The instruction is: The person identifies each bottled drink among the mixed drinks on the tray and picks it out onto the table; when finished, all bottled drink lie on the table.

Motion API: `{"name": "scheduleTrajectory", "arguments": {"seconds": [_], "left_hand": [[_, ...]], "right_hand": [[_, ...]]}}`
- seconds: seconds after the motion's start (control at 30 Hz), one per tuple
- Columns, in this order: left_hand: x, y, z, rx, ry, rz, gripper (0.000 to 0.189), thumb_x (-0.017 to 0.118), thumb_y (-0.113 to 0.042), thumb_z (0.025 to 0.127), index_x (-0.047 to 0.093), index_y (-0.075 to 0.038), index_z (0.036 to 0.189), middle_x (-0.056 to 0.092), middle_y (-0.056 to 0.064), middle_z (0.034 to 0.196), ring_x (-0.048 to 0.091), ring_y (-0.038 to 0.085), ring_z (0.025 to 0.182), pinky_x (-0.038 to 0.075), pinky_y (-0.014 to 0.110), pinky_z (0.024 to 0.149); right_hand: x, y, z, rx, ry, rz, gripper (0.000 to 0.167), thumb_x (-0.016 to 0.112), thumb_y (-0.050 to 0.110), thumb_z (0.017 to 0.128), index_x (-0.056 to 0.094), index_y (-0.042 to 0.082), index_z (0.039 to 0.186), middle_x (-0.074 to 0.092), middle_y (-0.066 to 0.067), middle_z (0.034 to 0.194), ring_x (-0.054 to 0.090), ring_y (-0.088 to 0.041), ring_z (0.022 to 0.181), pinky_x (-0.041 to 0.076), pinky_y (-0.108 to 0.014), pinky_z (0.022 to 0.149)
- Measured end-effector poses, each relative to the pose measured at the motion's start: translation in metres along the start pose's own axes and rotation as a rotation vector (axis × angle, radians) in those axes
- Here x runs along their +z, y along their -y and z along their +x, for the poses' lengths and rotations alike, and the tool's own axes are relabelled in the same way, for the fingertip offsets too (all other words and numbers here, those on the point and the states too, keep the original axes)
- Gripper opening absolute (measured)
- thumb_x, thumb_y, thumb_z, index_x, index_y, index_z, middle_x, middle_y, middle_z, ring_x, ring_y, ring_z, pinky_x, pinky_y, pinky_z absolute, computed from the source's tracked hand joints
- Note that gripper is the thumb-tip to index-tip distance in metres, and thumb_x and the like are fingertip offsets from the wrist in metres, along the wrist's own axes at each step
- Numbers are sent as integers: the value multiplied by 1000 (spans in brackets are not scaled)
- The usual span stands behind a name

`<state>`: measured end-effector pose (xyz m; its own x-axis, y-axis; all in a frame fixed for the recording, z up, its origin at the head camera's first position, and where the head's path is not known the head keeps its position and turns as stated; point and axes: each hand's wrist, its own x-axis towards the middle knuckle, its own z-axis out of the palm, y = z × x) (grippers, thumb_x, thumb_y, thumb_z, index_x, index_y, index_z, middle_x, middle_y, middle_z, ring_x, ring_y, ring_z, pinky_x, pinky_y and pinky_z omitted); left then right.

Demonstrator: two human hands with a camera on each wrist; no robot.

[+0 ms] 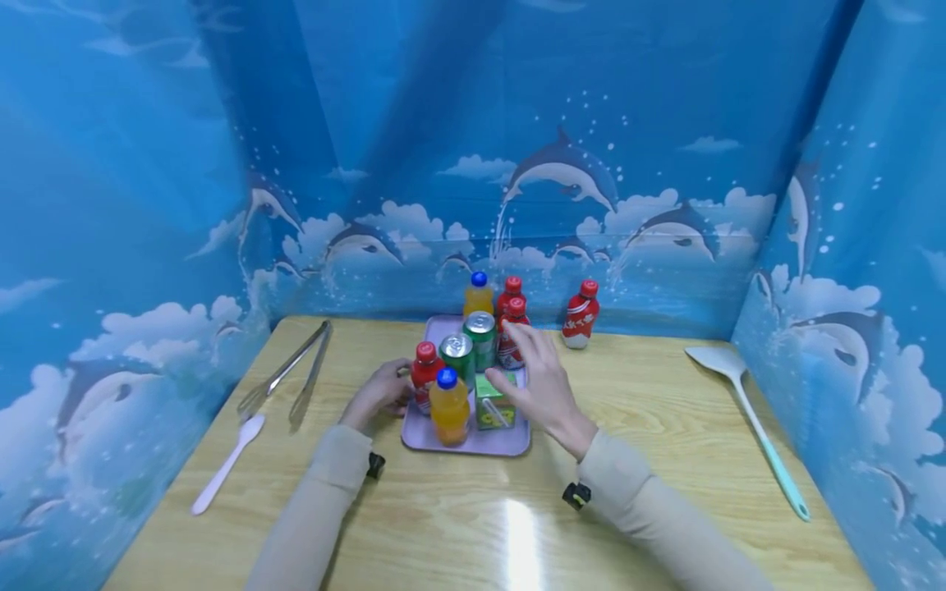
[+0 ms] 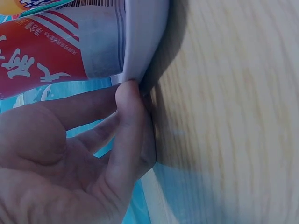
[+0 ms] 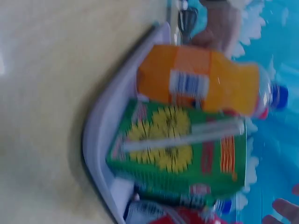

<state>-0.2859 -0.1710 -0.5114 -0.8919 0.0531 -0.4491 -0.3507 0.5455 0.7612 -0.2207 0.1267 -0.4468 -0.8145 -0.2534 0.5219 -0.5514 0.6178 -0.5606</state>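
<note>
A lilac tray (image 1: 467, 451) holds a crowd of drinks. At its left edge my left hand (image 1: 378, 396) pinches the rim between thumb and fingers, close beside a red bottle (image 1: 424, 373), as the left wrist view shows. My right hand (image 1: 545, 390) hovers with fingers spread over the tray's right side, near a green drink carton (image 1: 495, 402) with a straw on its face. An orange-drink bottle (image 1: 449, 413) with a blue cap stands at the front. Behind it are two green cans (image 1: 457, 355), two more red bottles (image 1: 510, 349) and another orange bottle (image 1: 479, 297).
Off the tray, a red bottle (image 1: 580, 314) stands upright at the back right of the wooden table (image 1: 628, 427). Metal tongs (image 1: 296, 361) and a pale spoon (image 1: 231, 466) lie on the left. A white-and-mint spatula (image 1: 754, 419) lies on the right. Dolphin-print curtains (image 1: 414, 123) surround the table.
</note>
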Motion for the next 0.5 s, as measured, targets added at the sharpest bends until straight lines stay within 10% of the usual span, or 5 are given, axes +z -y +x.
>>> {"name": "scheduleTrajectory", "arguments": {"seconds": [0.5], "left_hand": [[1, -1, -3, 17, 4, -24, 69, 58, 4, 93, 43, -9, 159, 65, 17, 100, 61, 19, 73, 60, 25, 56]], "right_hand": [[42, 18, -14, -184, 117, -236, 94, 82, 61, 82, 48, 16, 158, 53, -15, 155, 46, -37, 148, 41, -62, 124]]}}
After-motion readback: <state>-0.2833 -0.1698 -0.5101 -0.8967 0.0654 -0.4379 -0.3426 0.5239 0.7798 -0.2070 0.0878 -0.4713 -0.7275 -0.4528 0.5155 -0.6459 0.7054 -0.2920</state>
